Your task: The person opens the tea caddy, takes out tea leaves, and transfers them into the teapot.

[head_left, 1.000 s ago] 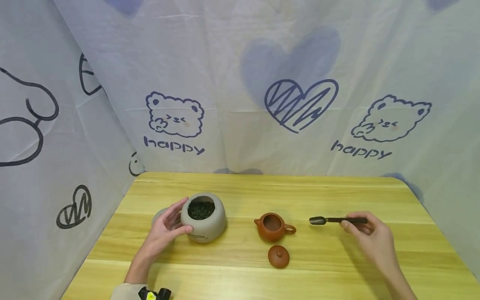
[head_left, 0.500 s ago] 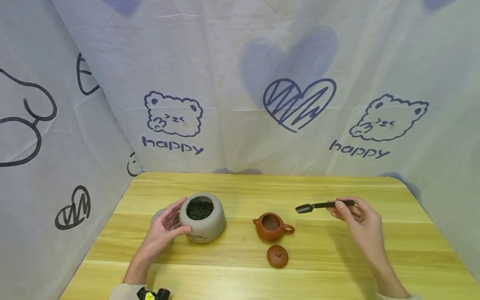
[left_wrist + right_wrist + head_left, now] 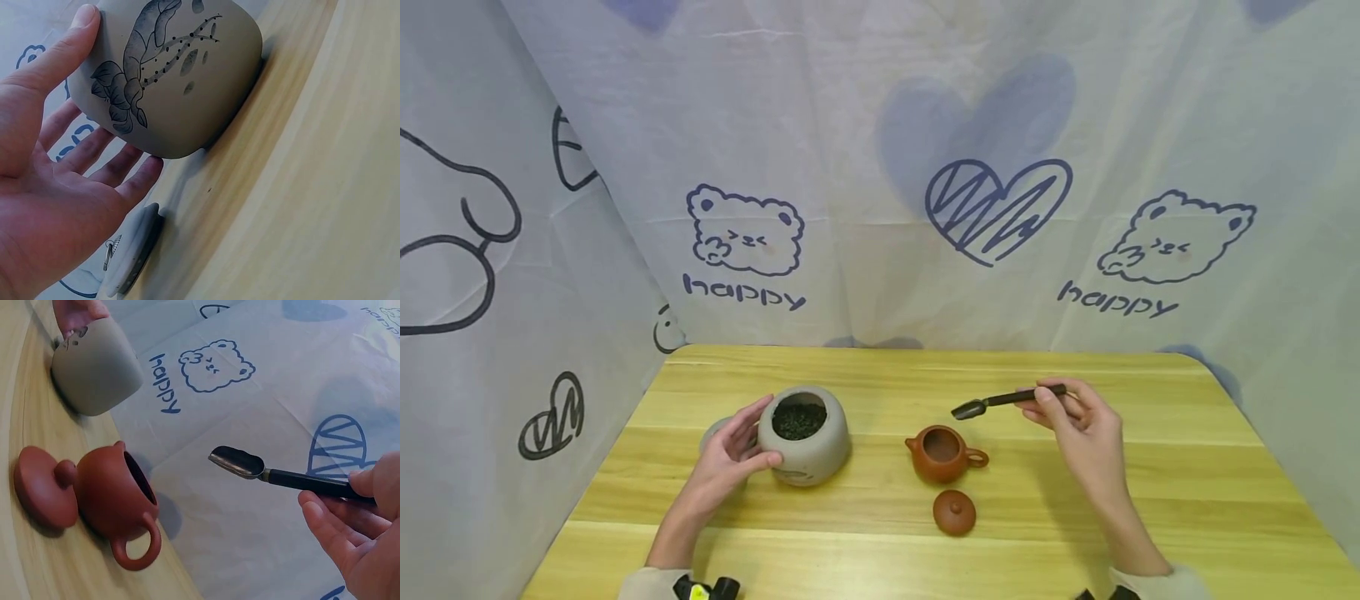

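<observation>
A round grey tea jar (image 3: 823, 454) stands at the left with dark tea leaves (image 3: 800, 422) visible in its mouth. My left hand (image 3: 726, 458) holds its left side, thumb at the front and fingers behind; a leafy drawing shows on its wall in the left wrist view. Between thumb and fingers, my right hand (image 3: 1086, 437) pinches the black handle of a tea scoop (image 3: 970, 409). The scoop's bowl (image 3: 240, 462) points left, above and behind a brown clay teapot (image 3: 936, 468), and looks bare. The teapot is uncovered, its handle to the right.
The teapot's round lid (image 3: 955, 515) lies in front of it, knob up. A grey jar lid (image 3: 134, 250) lies left of the jar, partly hidden by the left hand. A printed cloth (image 3: 865, 167) hangs behind the wooden table (image 3: 850, 558).
My right hand has carried the scoop left and slightly up, from right of the teapot to above its back edge. The left hand and the jar have stayed in place.
</observation>
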`<act>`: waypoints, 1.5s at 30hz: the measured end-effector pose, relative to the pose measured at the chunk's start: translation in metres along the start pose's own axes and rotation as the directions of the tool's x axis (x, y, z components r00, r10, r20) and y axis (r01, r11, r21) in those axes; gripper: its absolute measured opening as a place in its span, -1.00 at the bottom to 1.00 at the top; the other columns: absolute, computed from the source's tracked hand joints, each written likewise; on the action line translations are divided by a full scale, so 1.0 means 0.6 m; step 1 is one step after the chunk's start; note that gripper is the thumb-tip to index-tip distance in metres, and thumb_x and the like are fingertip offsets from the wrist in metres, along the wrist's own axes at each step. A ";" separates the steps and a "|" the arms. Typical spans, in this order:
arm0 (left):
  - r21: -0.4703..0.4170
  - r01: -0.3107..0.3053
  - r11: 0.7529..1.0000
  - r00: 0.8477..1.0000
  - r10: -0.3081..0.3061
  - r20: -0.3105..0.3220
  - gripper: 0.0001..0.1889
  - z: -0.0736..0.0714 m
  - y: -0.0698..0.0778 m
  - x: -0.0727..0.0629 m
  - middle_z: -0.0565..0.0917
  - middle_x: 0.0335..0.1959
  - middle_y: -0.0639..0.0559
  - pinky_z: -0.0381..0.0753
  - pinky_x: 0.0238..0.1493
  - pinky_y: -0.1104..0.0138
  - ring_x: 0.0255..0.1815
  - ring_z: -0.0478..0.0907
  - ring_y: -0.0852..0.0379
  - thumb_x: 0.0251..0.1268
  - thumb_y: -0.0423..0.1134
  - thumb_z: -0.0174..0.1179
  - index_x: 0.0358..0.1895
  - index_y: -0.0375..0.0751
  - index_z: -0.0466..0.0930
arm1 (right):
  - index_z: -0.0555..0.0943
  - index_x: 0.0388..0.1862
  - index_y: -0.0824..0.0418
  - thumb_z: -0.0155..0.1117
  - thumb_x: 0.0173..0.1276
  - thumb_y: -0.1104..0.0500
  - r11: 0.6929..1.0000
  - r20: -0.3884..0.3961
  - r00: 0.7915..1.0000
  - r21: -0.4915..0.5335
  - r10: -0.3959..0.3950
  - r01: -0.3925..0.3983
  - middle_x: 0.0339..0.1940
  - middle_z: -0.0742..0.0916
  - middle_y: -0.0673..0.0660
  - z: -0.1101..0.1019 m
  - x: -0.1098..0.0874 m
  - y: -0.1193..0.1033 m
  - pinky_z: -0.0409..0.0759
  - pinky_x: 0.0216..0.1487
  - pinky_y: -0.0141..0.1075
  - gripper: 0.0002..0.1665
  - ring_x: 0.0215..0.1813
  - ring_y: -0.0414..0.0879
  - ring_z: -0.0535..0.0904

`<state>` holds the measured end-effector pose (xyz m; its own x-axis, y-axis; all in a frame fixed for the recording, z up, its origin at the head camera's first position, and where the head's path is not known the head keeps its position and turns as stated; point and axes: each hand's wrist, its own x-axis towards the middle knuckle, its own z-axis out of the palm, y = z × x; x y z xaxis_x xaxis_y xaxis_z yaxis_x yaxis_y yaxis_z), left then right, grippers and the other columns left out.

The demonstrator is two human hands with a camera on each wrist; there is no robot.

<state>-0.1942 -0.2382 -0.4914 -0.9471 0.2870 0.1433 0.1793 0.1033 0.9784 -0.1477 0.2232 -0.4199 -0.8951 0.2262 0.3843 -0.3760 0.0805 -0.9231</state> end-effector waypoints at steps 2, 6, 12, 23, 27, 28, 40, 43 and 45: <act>-0.002 0.001 1.000 1.000 -0.001 -0.001 -0.13 0.000 -0.001 -0.001 0.20 0.61 -0.21 0.41 0.34 0.46 0.53 0.24 0.05 0.28 -0.48 0.39 0.61 -0.18 0.17 | 0.56 0.04 0.56 0.21 0.53 0.36 0.999 -0.002 1.000 0.032 -0.013 0.013 -0.14 0.82 0.25 0.009 0.001 0.001 0.74 -0.08 -0.16 -0.75 -0.17 -0.01 0.81; -0.009 0.003 1.000 1.000 -0.003 -0.002 -0.14 0.000 -0.004 -0.002 0.20 0.61 -0.21 0.42 0.34 0.46 0.53 0.24 0.07 0.28 -0.48 0.38 0.61 -0.18 0.17 | 0.56 -0.01 0.58 0.24 0.49 0.41 0.996 -0.006 0.999 0.080 -0.050 0.050 -0.18 0.82 0.29 0.026 0.003 0.003 0.75 -0.13 -0.13 -0.79 -0.20 0.03 0.81; -0.009 0.000 1.000 1.000 0.000 0.006 -0.14 0.003 -0.004 0.000 0.19 0.61 -0.21 0.44 0.33 0.47 0.57 0.17 -0.13 0.29 -0.48 0.38 0.61 -0.18 0.17 | 0.59 -0.07 0.57 0.32 0.43 0.41 0.989 -0.029 0.994 0.103 -0.102 0.104 -0.23 0.82 0.26 0.051 0.003 0.001 0.75 -0.17 -0.11 -0.79 -0.25 0.02 0.81; -0.010 0.004 1.000 1.000 -0.004 0.005 -0.15 0.004 -0.008 0.000 0.19 0.61 -0.20 0.42 0.33 0.47 0.54 0.24 0.09 0.31 -0.47 0.37 0.62 -0.15 0.17 | 0.62 -0.10 0.51 0.34 0.43 0.39 0.984 -0.021 0.991 0.116 -0.134 0.136 -0.19 0.80 0.36 0.112 0.008 -0.011 0.77 -0.18 -0.13 -0.83 -0.22 0.00 0.81; -0.010 0.000 1.000 1.000 0.000 0.003 -0.15 0.002 -0.011 -0.001 0.18 0.62 -0.20 0.42 0.34 0.46 0.56 0.20 -0.03 0.31 -0.47 0.37 0.62 -0.16 0.16 | 0.65 -0.11 0.49 0.35 0.42 0.39 0.979 -0.019 0.992 0.157 -0.126 0.127 -0.19 0.79 0.41 0.140 0.007 -0.020 0.77 -0.18 -0.12 -0.85 -0.23 0.04 0.81; -0.009 -0.003 1.000 1.000 0.003 0.003 -0.14 0.002 -0.011 -0.001 0.17 0.62 -0.21 0.42 0.34 0.46 0.57 0.19 -0.06 0.31 -0.47 0.37 0.62 -0.16 0.16 | 0.65 -0.11 0.48 0.35 0.41 0.39 0.978 -0.015 0.992 0.165 -0.127 0.128 -0.19 0.79 0.42 0.147 0.006 -0.022 0.77 -0.18 -0.11 -0.85 -0.23 0.05 0.81; 0.001 -0.007 1.000 1.000 0.007 -0.003 -0.14 0.002 -0.010 -0.001 0.17 0.62 -0.21 0.42 0.34 0.46 0.58 0.13 -0.21 0.30 -0.48 0.37 0.62 -0.16 0.15 | 0.67 -0.10 0.43 0.38 0.41 0.31 0.968 0.078 0.983 0.204 -0.165 0.146 -0.18 0.81 0.33 0.232 0.002 -0.023 0.78 -0.13 -0.12 -0.82 -0.25 0.00 0.79; 0.003 -0.003 1.000 1.000 0.003 -0.002 -0.14 0.002 -0.009 -0.001 0.17 0.62 -0.19 0.41 0.34 0.47 0.59 0.11 -0.24 0.30 -0.47 0.37 0.62 -0.16 0.16 | 0.68 -0.09 0.43 0.40 0.40 0.28 0.969 0.084 0.981 0.192 -0.174 0.156 -0.21 0.82 0.28 0.253 0.004 -0.022 0.78 -0.13 -0.13 -0.79 -0.24 0.10 0.79; 0.002 -0.001 1.000 1.000 0.001 -0.002 -0.14 0.001 -0.008 -0.001 0.17 0.62 -0.19 0.41 0.34 0.47 0.59 0.10 -0.25 0.30 -0.46 0.37 0.62 -0.15 0.16 | 0.69 -0.09 0.41 0.41 0.40 0.26 0.971 0.087 0.980 0.180 -0.177 0.160 -0.22 0.82 0.25 0.267 0.006 -0.021 0.79 -0.13 -0.15 -0.77 -0.23 0.13 0.78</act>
<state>-0.1944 -0.2382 -0.4965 -0.9475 0.2849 0.1449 0.1809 0.1045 0.9779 -0.1846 0.0677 -0.4050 -0.8316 0.1230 0.5417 -0.5510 -0.0603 -0.8323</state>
